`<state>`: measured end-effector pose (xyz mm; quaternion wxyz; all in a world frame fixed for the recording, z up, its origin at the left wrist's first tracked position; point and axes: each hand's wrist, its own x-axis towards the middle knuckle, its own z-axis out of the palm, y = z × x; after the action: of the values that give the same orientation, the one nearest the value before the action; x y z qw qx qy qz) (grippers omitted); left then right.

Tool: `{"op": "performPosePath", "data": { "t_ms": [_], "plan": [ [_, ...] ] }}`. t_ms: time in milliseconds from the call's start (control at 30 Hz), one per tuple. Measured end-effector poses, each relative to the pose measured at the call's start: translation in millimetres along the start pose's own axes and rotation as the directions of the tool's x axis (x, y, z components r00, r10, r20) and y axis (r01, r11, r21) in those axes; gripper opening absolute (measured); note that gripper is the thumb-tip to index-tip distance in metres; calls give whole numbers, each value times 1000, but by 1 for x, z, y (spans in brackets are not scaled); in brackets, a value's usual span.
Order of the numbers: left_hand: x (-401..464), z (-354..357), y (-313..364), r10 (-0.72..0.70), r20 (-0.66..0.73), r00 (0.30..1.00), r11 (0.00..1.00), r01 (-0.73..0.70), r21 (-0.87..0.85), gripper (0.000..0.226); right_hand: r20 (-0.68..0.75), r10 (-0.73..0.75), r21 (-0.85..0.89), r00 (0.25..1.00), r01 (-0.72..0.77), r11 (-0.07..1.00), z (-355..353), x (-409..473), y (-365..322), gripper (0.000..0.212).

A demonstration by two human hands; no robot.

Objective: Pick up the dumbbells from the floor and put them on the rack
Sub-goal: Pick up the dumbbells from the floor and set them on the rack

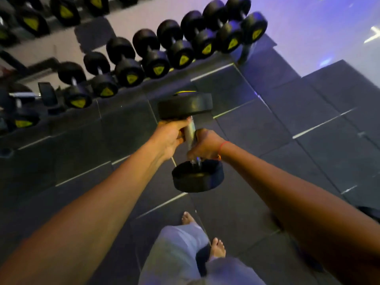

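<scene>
Both hands, the left hand (170, 138) and right hand (205, 146), grip one dumbbell (190, 140) in the air, before the rack (244, 54). It has two fat black round ends and a shiny silver bar.

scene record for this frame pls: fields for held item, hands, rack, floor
held item: dumbbell, off the floor, tilted, one head up and away, the other down and near
left hand: grips the handle near the upper head
right hand: grips the handle near the lower head; red thread at the wrist
rack: ahead, a row of black dumbbells with yellow end marks
floor: dark tiles; bare feet visible below
task state: dumbbell not yet on rack
</scene>
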<state>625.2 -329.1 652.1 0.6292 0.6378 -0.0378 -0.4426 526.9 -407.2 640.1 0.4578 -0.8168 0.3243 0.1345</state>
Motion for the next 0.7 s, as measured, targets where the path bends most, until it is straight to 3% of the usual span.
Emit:
{"op": "performPosePath", "data": {
  "t_ms": [100, 300, 500, 700],
  "plan": [
    [49, 29, 48, 15, 27, 1000, 1000, -16, 12, 15, -31, 18, 88, 999, -16, 996, -60, 46, -7, 41],
    [201, 89, 136, 52, 60, 997, 997, -55, 56, 26, -86, 86, 167, 993, -71, 983, -186, 167, -24, 52],
    [362, 166, 227, -52, 57, 997, 998, 50, 29, 21, -185, 117, 128, 976, -95, 987, -319, 279, -39, 27],
    [511, 250, 311, -107, 67, 992, 994, 105, 38, 30, -242, 97, 53, 965, -87, 995, -459, 411, -33, 25]
  ]
}}
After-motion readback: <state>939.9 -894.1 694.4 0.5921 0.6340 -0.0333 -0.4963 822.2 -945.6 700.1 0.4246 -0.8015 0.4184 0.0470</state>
